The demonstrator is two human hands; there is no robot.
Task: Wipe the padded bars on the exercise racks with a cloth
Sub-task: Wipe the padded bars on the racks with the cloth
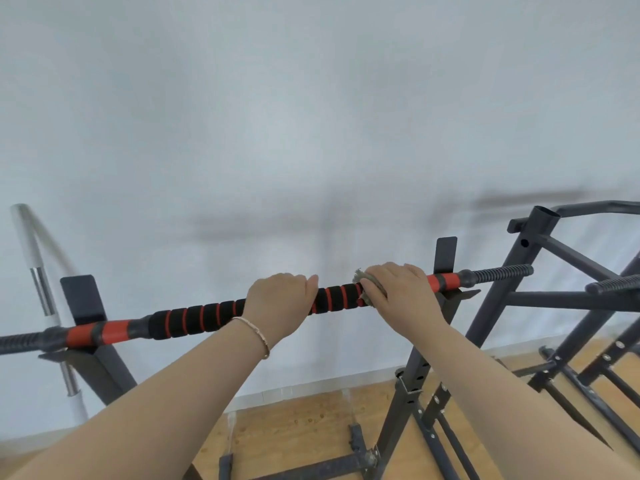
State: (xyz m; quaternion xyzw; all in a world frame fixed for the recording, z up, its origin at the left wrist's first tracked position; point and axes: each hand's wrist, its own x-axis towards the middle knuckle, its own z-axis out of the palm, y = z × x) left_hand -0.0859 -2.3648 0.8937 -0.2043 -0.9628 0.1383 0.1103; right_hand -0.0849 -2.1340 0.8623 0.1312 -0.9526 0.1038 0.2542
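A padded bar with black foam and red rings lies across two dark rack cradles, sloping up to the right. My left hand grips the foam near its middle; a thin bracelet sits on that wrist. My right hand presses a grey-green cloth around the bar just right of the foam's end, near the right cradle. Only a frayed edge of the cloth shows past my fingers.
A second dark rack stands at the right with a ribbed bar end. A chrome and white bar leans against the pale wall at the left. Rack feet spread over the wooden floor below.
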